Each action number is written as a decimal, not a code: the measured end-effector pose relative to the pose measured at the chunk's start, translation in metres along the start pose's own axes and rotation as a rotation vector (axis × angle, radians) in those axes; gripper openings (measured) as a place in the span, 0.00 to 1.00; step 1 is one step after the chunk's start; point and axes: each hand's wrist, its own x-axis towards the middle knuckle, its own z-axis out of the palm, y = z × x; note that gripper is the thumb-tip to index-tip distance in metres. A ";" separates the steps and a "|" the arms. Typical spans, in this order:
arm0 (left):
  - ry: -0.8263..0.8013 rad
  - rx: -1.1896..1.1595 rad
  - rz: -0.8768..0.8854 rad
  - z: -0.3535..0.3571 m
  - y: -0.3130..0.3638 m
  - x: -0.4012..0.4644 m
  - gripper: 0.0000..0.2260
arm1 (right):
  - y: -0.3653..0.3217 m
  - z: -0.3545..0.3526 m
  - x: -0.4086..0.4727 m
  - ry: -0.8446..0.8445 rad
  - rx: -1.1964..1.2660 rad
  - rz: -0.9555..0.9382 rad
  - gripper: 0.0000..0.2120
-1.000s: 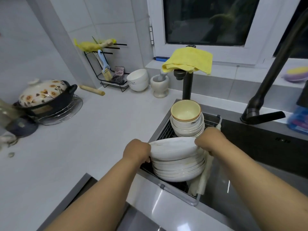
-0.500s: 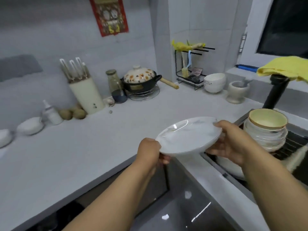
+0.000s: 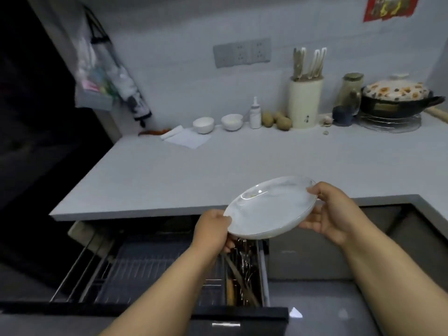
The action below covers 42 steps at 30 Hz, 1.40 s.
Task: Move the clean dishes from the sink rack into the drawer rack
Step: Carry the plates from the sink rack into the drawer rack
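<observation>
A white plate [image 3: 270, 209] hangs in the air above the counter's front edge, tilted with its far rim up. My left hand [image 3: 214, 229] grips its near left rim and my right hand [image 3: 332, 212] grips its right rim. Below them the drawer rack [image 3: 145, 267] stands pulled out, its wire slots bare where I can see them. A cutlery compartment [image 3: 242, 275] with utensils fills the drawer's right end. The sink rack is out of view.
The white counter [image 3: 194, 170] carries two small white bowls [image 3: 203, 124], a bottle, potatoes [image 3: 278, 121], a knife block [image 3: 305, 103], a jar and a floral-lidded pot [image 3: 397, 98] along the wall. The drawer's dark front panel [image 3: 218, 316] lies nearest me.
The plate came off the stack in the sink rack and travelled left in both hands. My view swung left from the sink to the open drawer below the counter.
</observation>
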 end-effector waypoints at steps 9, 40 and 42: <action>0.517 0.236 -0.091 -0.200 -0.111 -0.027 0.13 | 0.090 0.175 0.017 -0.211 -0.122 0.222 0.14; 0.376 1.049 -0.326 -0.398 -0.302 0.082 0.42 | 0.357 0.497 0.243 -0.290 -0.571 0.457 0.21; 0.388 1.026 -0.302 -0.398 -0.306 0.082 0.46 | 0.367 0.512 0.250 -0.274 -0.566 0.459 0.22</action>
